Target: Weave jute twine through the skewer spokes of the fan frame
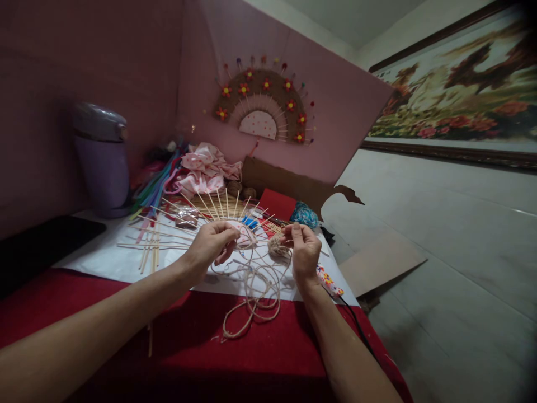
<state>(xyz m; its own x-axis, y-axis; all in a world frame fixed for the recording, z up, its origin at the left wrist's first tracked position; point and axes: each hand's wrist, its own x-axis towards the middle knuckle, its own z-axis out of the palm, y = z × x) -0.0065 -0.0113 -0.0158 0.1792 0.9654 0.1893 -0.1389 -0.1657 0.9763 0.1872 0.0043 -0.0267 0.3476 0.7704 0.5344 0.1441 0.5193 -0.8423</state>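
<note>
My left hand (217,242) is closed, thumb and fingers pinched at the near edge of a fan of thin wooden sticks (218,206). The sticks spread from a dotted half-round piece (244,234), partly hidden by that hand. To the right, my right hand (302,250) is raised with thumb and fingertips pinched on a strand of jute twine. Loose loops of this twine (263,292) hang between my hands and over the table's front. Behind the right fingers sits a ball of twine (277,245). A small blue object (250,223) lies by the half-round piece.
White paper (113,258) covers part of the red tablecloth (184,330). Around it are a purple tumbler (103,162), pipe cleaners (158,184), pink cloth (205,168), blue yarn (304,214) and a flowery corded tool (330,281). A finished-looking fan (260,95) hangs on the pink board.
</note>
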